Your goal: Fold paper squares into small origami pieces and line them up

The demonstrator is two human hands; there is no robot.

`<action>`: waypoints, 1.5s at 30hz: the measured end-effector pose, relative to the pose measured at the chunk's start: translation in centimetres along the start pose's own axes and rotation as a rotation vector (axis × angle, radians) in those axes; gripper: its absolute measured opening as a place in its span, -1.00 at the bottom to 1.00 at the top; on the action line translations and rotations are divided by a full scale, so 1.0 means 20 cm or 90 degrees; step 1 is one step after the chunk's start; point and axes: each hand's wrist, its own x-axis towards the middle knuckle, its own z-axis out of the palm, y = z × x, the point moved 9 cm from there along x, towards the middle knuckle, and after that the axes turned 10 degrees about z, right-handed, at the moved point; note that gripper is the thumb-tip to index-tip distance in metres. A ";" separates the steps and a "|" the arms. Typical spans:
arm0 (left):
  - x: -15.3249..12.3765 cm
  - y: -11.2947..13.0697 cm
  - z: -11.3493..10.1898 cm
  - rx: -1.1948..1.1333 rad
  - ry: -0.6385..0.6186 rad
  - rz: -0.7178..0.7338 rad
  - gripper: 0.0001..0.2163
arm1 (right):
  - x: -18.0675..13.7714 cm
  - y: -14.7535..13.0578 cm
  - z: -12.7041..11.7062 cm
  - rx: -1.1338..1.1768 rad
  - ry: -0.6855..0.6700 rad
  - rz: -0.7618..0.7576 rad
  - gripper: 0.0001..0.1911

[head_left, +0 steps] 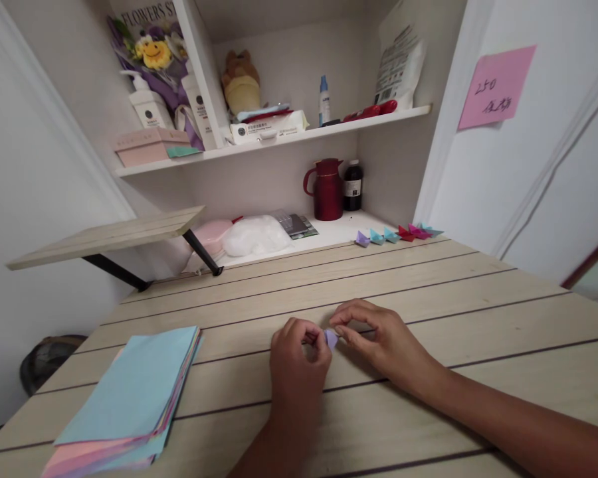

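A small piece of folded purple paper [331, 339] is between my two hands, just above or on the wooden tabletop. On its left side, my left hand [301, 348] pinches it between thumb and curled forefinger. From the right, my right hand [373, 332] has thumb and forefinger closed at the paper's other edge. The fingers partly cover the paper, so its full shape is hidden. At the back right of the table stands a row of several small folded paper boats [391, 236] in purple, light blue, red and pink.
A stack of coloured paper sheets [124, 385], light blue on top, lies at the left. Behind it is a small raised wooden shelf [109, 232] on black legs. A red jug [327, 190] and a dark bottle [353, 186] stand in the back recess, beside a white plastic bag [255, 236].
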 end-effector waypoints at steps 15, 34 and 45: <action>0.00 0.11 0.03 0.073 -0.054 0.075 -0.86 | -0.03 -0.07 0.01 -0.043 0.019 -0.039 -0.87; 0.00 -0.08 -0.01 -0.043 0.038 -0.085 -0.88 | -0.01 -0.06 -0.04 -0.093 0.094 -0.048 -0.86; -0.01 -0.09 0.06 -0.126 -0.049 -0.115 -0.89 | 0.01 -0.05 -0.01 -0.102 0.015 -0.108 -0.86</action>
